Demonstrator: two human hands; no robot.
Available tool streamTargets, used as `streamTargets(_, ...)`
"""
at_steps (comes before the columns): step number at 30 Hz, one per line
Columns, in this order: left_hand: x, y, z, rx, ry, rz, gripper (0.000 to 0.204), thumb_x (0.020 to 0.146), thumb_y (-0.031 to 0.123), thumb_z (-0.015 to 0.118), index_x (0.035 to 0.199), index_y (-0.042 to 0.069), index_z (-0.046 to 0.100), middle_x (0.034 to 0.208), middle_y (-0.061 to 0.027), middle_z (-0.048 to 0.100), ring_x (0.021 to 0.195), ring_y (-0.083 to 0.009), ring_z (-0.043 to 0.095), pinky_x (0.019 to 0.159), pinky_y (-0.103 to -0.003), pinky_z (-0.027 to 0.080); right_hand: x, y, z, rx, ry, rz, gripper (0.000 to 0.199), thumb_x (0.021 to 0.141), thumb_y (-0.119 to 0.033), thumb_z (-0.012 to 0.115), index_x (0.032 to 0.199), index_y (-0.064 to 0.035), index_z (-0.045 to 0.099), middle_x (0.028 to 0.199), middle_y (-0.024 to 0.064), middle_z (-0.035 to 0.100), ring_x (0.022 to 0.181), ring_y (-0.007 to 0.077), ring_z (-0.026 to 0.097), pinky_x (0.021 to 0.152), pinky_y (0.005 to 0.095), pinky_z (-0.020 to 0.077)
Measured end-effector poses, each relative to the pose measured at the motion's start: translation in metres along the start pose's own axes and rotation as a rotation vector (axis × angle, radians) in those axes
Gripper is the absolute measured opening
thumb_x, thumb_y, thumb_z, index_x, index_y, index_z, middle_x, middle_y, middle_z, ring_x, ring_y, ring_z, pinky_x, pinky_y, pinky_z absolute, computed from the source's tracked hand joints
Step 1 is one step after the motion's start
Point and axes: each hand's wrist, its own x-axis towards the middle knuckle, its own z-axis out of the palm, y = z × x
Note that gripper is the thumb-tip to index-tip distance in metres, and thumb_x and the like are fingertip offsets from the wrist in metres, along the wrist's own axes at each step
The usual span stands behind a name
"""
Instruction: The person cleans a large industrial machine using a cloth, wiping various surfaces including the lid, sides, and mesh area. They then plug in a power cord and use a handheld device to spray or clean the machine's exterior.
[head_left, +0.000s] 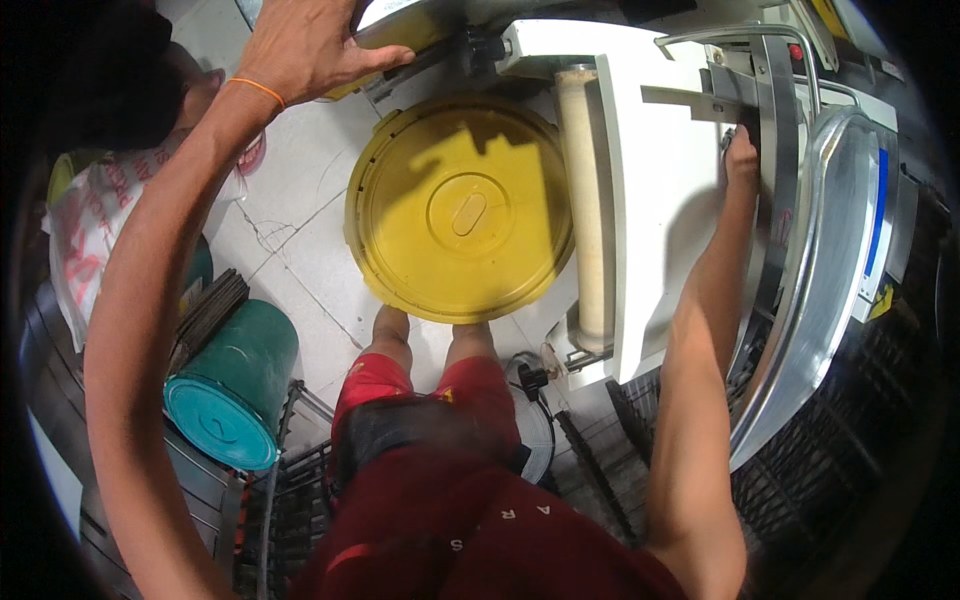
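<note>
My left hand (pixel 305 45) reaches up to the top edge, thumb stretched out beside a shiny metal surface (pixel 395 12). Its other fingertips are mostly out of view, and I cannot tell whether it touches the metal. An orange band circles that wrist. On the right, my right hand (pixel 741 155) is closed at a small metal knob (pixel 728 137) on a white machine (pixel 655 210) with a long pale roller (pixel 585 215). Part of its grip is hidden. Between my arms, a round yellow lid (pixel 470 260) covers a large tub in front of my legs.
A teal lidded bucket (pixel 240 375) lies tilted at the left, near a white plastic bag (pixel 100 215) with red print. Another person (pixel 110 80) is at the upper left. A metal rail (pixel 815 80) and a large round metal pan (pixel 830 240) stand right of my right arm.
</note>
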Motion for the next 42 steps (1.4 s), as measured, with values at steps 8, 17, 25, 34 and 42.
streamTargets(8, 0.003, 0.003, -0.002, 0.047, -0.079, -0.01, 0.102, 0.074, 0.075, 0.063, 0.145, 0.005, 0.041, 0.15, -0.0231, 0.038, 0.143, -0.0451, 0.03, 0.119, -0.063, 0.02, 0.012, -0.07, -0.081, 0.222, 0.203, -0.033, 0.027, 0.089, -0.005, 0.054, 0.113, 0.0028, 0.063, 0.118, 0.0284, 0.062, 0.103, 0.046, 0.06, 0.091, 0.0471, 0.0503)
streamTargets(17, -0.001, -0.001, 0.003, 0.067, -0.081, -0.004, 0.098, 0.077, 0.074, 0.059, 0.146, 0.006, 0.04, 0.151, -0.0228, 0.037, 0.143, -0.0456, 0.029, 0.119, -0.064, 0.019, 0.044, -0.111, -0.119, 0.487, -0.086, 0.696, 0.037, 0.089, -0.014, 0.057, 0.124, -0.0034, 0.063, 0.118, 0.0261, 0.066, 0.114, 0.0402, 0.062, 0.1, 0.0461, 0.0463)
streamTargets(25, 0.002, -0.001, 0.004, 0.078, -0.069, 0.016, 0.092, 0.078, 0.065, 0.062, 0.146, 0.008, 0.041, 0.151, -0.021, 0.038, 0.143, -0.0441, 0.03, 0.12, -0.063, 0.018, 0.03, -0.135, -0.134, 0.789, 0.227, 0.736, 0.03, 0.09, -0.005, 0.051, 0.115, 0.0044, 0.064, 0.108, 0.0214, 0.068, 0.103, 0.0393, 0.064, 0.096, 0.0438, 0.0488)
streamTargets(34, 0.002, -0.001, 0.002, 0.084, -0.075, 0.016, 0.089, 0.079, 0.062, 0.061, 0.146, 0.007, 0.041, 0.15, -0.0212, 0.038, 0.143, -0.044, 0.03, 0.12, -0.063, 0.018, 0.028, -0.159, -0.156, 0.579, 0.265, 0.205, 0.028, 0.077, 0.002, 0.05, 0.098, 0.0019, 0.068, 0.103, 0.0193, 0.068, 0.109, 0.039, 0.062, 0.1, 0.0479, 0.0459)
streamTargets(42, 0.003, -0.002, 0.003, 0.069, -0.064, 0.033, 0.086, 0.08, 0.062, 0.058, 0.145, 0.008, 0.041, 0.151, -0.0217, 0.037, 0.143, -0.0446, 0.03, 0.118, -0.064, 0.02, 0.032, -0.157, -0.156, 0.485, 0.162, 0.17, 0.023, 0.079, 0.003, 0.054, 0.096, 0.0019, 0.069, 0.103, 0.0179, 0.07, 0.103, 0.0379, 0.065, 0.104, 0.0505, 0.0442)
